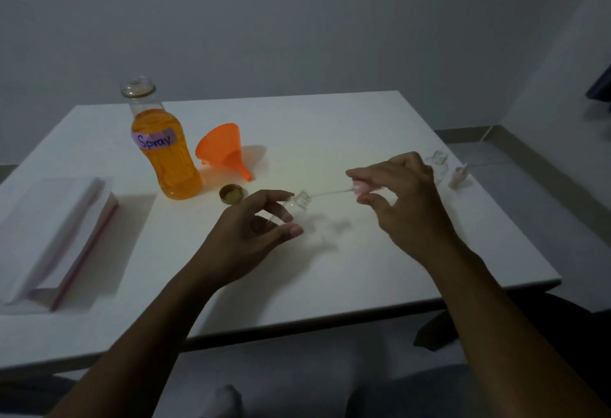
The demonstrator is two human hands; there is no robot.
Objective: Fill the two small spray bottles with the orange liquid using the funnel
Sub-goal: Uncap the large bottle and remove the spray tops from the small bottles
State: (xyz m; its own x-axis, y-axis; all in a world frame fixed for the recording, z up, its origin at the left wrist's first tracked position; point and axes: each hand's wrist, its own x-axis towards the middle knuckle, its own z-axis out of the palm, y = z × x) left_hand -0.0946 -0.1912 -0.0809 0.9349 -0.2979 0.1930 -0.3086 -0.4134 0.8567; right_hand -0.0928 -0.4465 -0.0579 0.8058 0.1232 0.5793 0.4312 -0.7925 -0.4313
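Orange liquid (pixel 168 166) fills the big bottle (pixel 139 93) left of centre. Its mouth is open and its gold cap (pixel 233 193) sits just beside the base, so it looks ready to pour. Right of it the funnel (pixel 221 148) lies on its side, spout toward you, not yet in any neck. Your left hand (pixel 244 236) curls round one small bottle (pixel 299 201), tilted with its mouth to the right, which lets the dip tube slide out straight. Your right hand (pixel 406 199) pinches the pink pump (pixel 360 189), with the tube's tip just at that mouth. Farther right the second bottle (pixel 439 161) stands open near the counter's edge, its own pump (pixel 459 178) lying just beside it. Both small bottles look empty, so filling has not begun. The counter (pixel 330 126) is plain white, with a white pad (pixel 56 236) at its far left. A bare grey wall (pixel 297 21) stands behind, and the light is dim.
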